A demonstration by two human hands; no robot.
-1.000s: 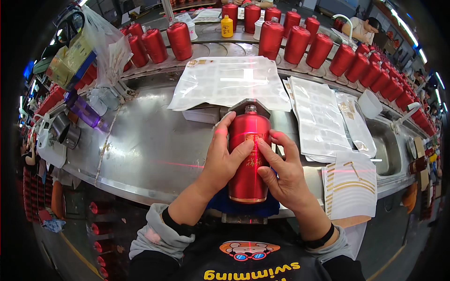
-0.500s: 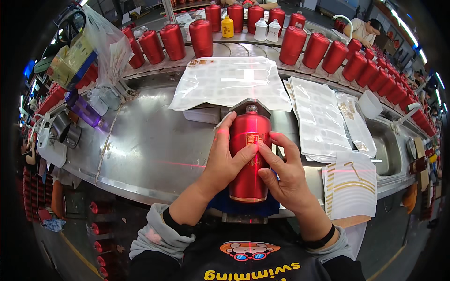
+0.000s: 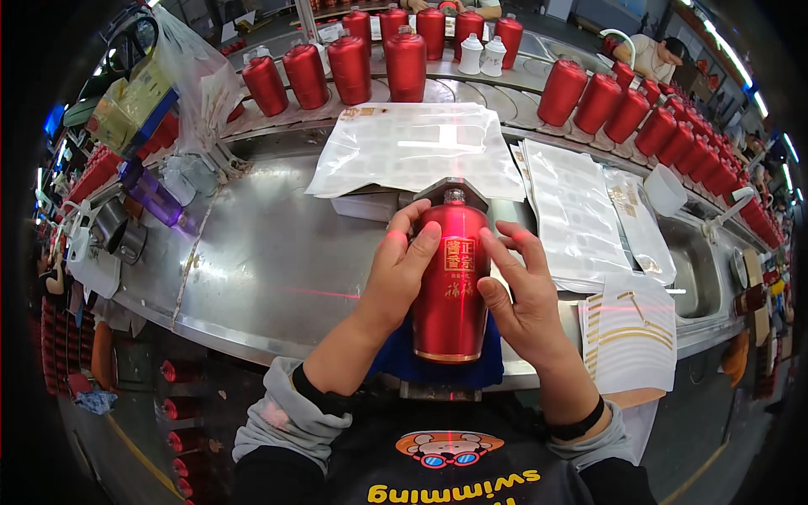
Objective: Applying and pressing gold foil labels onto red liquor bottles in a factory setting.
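A red bottle with gold characters on its front lies before me, its clear neck pointing away, in a dark angular holder. Blue cloth shows under its near end. My left hand is closed around the bottle's upper left side, the thumb on its front and the other fingers partly hidden behind it. On the opposite side, my right hand has its fingers apart, the tips at the bottle's edge; whether they touch it I cannot tell. Red light lines cross the bottle.
Translucent sheets lie beyond the bottle, with more stacked sheets to the right. A white sheet with gold strips is nearer. A sink stands far right. Red bottles line the curved conveyor; a purple bottle is left.
Both thumbs have moved off the gold characters, which now show fully. My right hand has opened away from the bottle. The near row of conveyor bottles has shifted right; the yellow bottle is out of sight.
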